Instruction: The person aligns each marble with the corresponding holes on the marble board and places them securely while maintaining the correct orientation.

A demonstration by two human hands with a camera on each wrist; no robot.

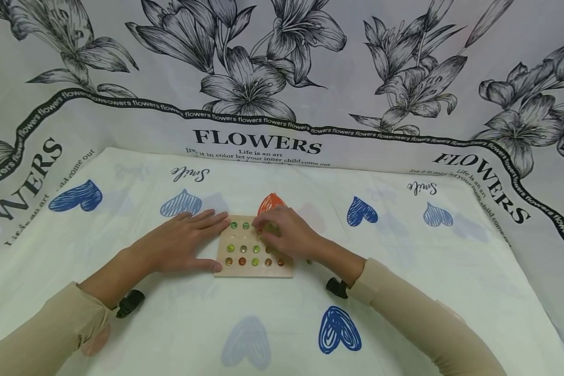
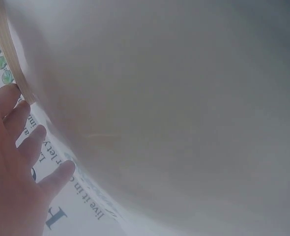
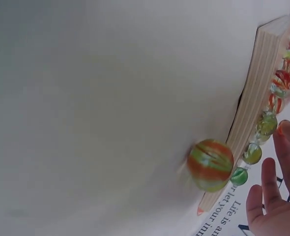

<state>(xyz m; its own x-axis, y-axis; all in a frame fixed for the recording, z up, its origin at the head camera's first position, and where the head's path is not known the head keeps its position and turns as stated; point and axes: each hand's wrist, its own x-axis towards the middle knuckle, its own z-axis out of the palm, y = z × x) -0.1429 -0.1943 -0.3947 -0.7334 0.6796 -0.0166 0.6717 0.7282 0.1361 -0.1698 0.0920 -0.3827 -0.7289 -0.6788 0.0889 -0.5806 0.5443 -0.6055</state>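
A square wooden board lies on the cloth, with rows of glass marbles set in its hollows. My left hand is spread flat at the board's left side, its fingertips and thumb at the edge. Over the upper right part of the board, my right hand has thumb and fingers brought together on an orange-streaked marble, mostly hidden by the fingertips. Green marbles stand along the board in the right wrist view. The right hand covers several hollows in the head view.
A loose orange-and-green marble lies on the cloth just right of the board. The white tablecloth carries printed hearts and meets a flower-printed backdrop behind. Dark wrist devices sit under both cuffs.
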